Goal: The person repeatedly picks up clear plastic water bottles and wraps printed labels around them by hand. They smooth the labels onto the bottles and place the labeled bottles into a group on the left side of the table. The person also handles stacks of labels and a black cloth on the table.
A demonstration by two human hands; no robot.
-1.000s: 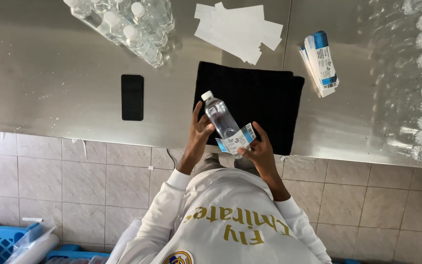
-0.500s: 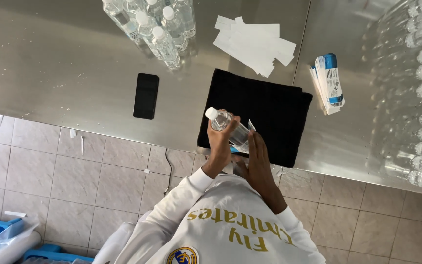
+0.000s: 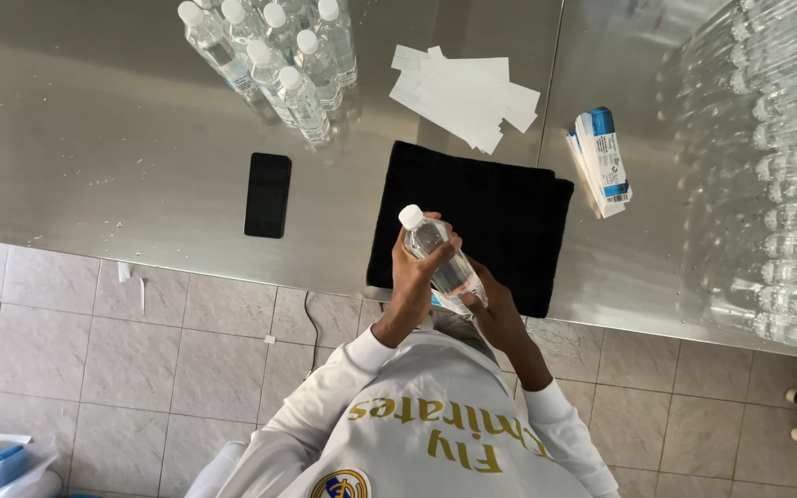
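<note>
My left hand (image 3: 414, 277) grips a small clear water bottle (image 3: 439, 256) with a white cap, held tilted over the near edge of a black cloth (image 3: 500, 207). My right hand (image 3: 493, 307) wraps the bottle's lower end from the right, pressing a blue and white label against it; only a sliver of the label shows under the bottle. Both hands touch the bottle.
Steel table (image 3: 94, 138) carries a black phone (image 3: 267, 195), a cluster of capped bottles (image 3: 274, 51) at the back left, white paper strips (image 3: 463, 92), a stack of blue and white labels (image 3: 600, 160), and rows of bottles (image 3: 777, 184) lying at the right. Tiled floor lies below.
The loose label my right hand held beside the bottle has been wrapped onto it. My right hand moved from over the bottle to beneath its lower end; the bottle turned slightly.
</note>
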